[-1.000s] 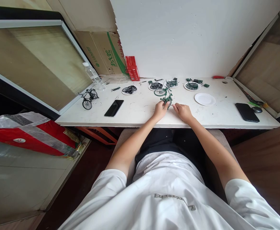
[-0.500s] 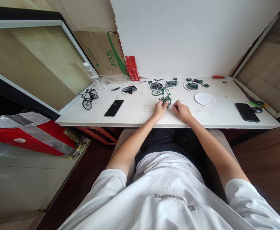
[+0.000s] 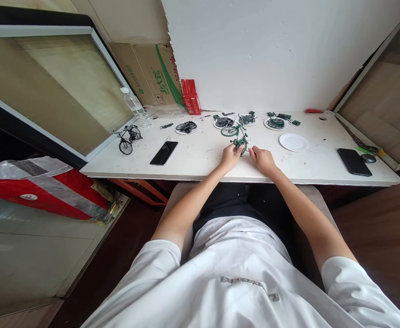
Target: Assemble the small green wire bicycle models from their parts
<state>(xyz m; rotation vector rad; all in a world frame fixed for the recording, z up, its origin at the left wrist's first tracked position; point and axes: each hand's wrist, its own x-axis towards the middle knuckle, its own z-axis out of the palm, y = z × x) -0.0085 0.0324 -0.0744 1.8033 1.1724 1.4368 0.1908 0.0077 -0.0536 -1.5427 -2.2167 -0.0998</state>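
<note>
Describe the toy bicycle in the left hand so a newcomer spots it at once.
Find the white table, then the left hand near the middle of its front edge. That hand holds the toy bicycle. It is green, unlike the black bicycle standing near the table's left end.

Passage between right hand (image 3: pixel 263 159) and white plate (image 3: pixel 294 142); green bicycle (image 3: pixel 241 141), loaded plates (image 3: pixel 267 125) block way straight ahead.
</note>
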